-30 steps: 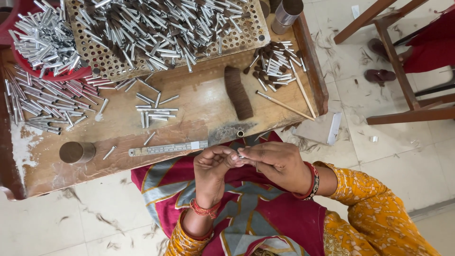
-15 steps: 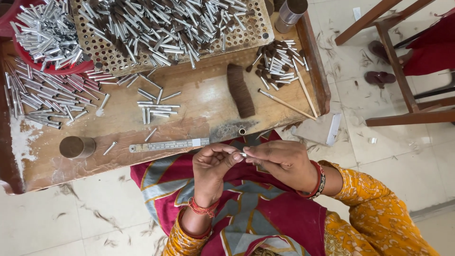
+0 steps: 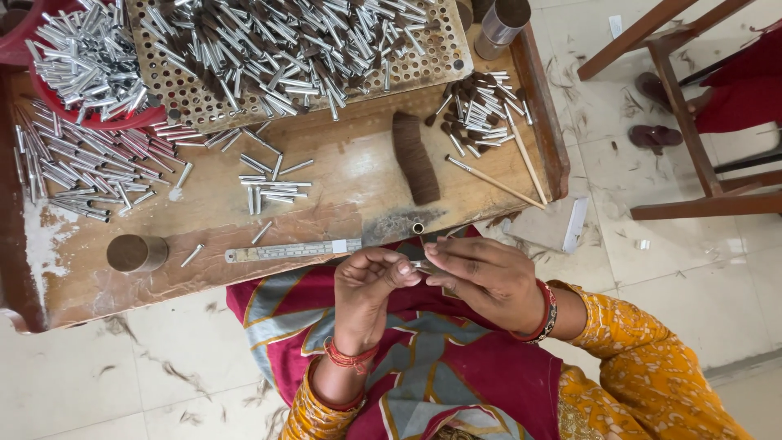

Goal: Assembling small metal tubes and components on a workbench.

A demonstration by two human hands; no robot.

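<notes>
My left hand (image 3: 371,289) and my right hand (image 3: 485,277) meet over my lap, just below the wooden board's near edge. Between their fingertips they pinch one small silver metal tube (image 3: 420,266), mostly hidden by the fingers. Right above the hands, a short open tube (image 3: 418,228) stands on the board (image 3: 342,204) beside a metal ruler (image 3: 289,250). A dark brown bundle of fibre (image 3: 414,156) lies on the board further up.
Loose silver tubes (image 3: 73,167) cover the board's left side; a red bowl (image 3: 85,61) holds more. A perforated tray (image 3: 285,45) piled with tubes sits at the back. A brown cylinder (image 3: 134,253) stands near left. Thin sticks (image 3: 497,181), brown-tipped tubes (image 3: 476,106) and a wooden chair (image 3: 692,122) lie right.
Both hands stay together over the lap, shifting slightly as the fingers work the small tube. The view has drifted a little; nothing on the board moved.
</notes>
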